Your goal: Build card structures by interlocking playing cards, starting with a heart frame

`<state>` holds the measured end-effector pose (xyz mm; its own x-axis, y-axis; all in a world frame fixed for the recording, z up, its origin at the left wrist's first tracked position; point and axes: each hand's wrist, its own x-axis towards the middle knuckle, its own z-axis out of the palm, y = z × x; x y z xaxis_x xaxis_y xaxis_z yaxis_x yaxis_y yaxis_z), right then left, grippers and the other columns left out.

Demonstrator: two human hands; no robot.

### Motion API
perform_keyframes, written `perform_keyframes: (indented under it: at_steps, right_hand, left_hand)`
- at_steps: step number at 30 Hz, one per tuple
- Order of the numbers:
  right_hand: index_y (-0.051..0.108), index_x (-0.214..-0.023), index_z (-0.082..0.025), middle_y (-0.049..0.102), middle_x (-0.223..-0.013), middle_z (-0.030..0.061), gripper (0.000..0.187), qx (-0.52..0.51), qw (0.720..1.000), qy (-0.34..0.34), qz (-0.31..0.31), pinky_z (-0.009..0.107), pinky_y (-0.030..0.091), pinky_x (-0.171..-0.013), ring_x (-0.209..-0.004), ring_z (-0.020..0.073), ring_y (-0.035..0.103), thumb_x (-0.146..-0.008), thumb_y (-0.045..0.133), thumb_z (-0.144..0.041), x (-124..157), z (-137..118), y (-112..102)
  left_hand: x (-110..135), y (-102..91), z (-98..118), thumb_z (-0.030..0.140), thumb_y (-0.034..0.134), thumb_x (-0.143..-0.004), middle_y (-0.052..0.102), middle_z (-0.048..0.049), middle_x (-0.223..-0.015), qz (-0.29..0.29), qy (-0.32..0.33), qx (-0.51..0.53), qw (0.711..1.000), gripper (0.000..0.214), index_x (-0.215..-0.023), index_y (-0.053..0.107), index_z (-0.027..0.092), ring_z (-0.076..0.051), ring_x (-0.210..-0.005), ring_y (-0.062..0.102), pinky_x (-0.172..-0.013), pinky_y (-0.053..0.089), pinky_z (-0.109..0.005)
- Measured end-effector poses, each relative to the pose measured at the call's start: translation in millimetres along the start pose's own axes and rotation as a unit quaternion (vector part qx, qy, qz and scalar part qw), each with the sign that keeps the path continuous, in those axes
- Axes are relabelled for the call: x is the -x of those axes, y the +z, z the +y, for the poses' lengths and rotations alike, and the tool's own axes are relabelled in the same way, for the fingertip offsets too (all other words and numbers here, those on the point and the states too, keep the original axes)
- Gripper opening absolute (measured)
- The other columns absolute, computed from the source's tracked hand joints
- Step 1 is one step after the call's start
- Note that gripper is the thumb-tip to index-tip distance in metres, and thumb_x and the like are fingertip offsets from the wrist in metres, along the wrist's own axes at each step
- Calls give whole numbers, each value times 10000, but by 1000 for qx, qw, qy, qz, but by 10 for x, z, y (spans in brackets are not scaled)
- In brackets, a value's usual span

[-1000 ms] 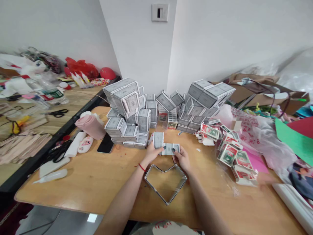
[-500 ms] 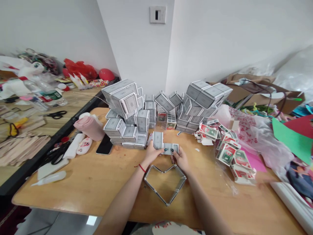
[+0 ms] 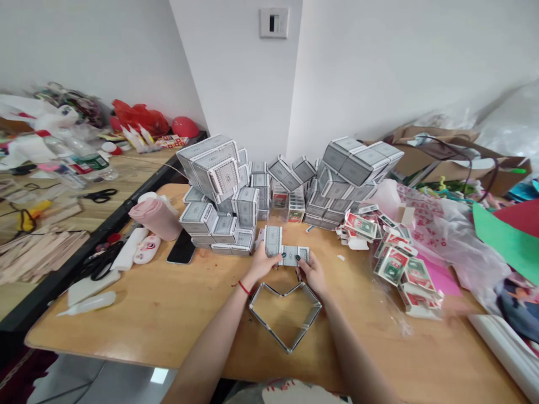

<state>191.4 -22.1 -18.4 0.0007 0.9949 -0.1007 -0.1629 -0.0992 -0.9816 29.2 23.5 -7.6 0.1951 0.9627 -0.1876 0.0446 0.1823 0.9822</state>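
Over the middle of the surface (image 3: 168, 314), beyond the heart-shaped frame (image 3: 304, 330) near the front edge, patterned cards (image 3: 273, 240) are gripped by left fingers (image 3: 274, 260) and right fingers (image 3: 305, 264); edges should be kept square, pressure light.

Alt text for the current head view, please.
The left hand and right hand hold grey patterned cards over a wooden table, just beyond a heart-shaped frame. Behind are stacks of similarly patterned blocks; a phone lies left, red-and-green card boxes right.
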Motion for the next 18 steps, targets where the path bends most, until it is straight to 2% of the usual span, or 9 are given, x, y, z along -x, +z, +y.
perform_keyframes:
  at_steps: [4,11,18]
  right_hand:
    - [409,-847,-230,457,-479,-89,297,15,1000,1,-2,211,305,-336,-325,78,361,-763,528,-489,-4,6,2]
    - [342,-872,-244,504,-524,-84,286,66,997,21,-17,208,346,-337,-343,89,429,-798,464,-492,-26,50,6]
    - [368,-862,-250,412,-544,-99,278,47,999,19,10,186,334,-347,-369,66,368,-764,530,-453,-34,94,9]
  left_hand:
    - [0,-19,-14,238,678,-648,568,-25,-807,-14,3,7,1000,528,-1079,380,167,-91,-482,537,-399,478,-238]
    - [-16,-67,-59,260,657,-677,560,-43,-889,-36,35,0,999,580,-1161,346,187,-84,-518,540,-406,483,-226]
    - [-9,-51,-47,258,652,-678,548,-50,-913,-32,27,1,999,590,-1164,326,186,-69,-500,512,-379,450,-200]
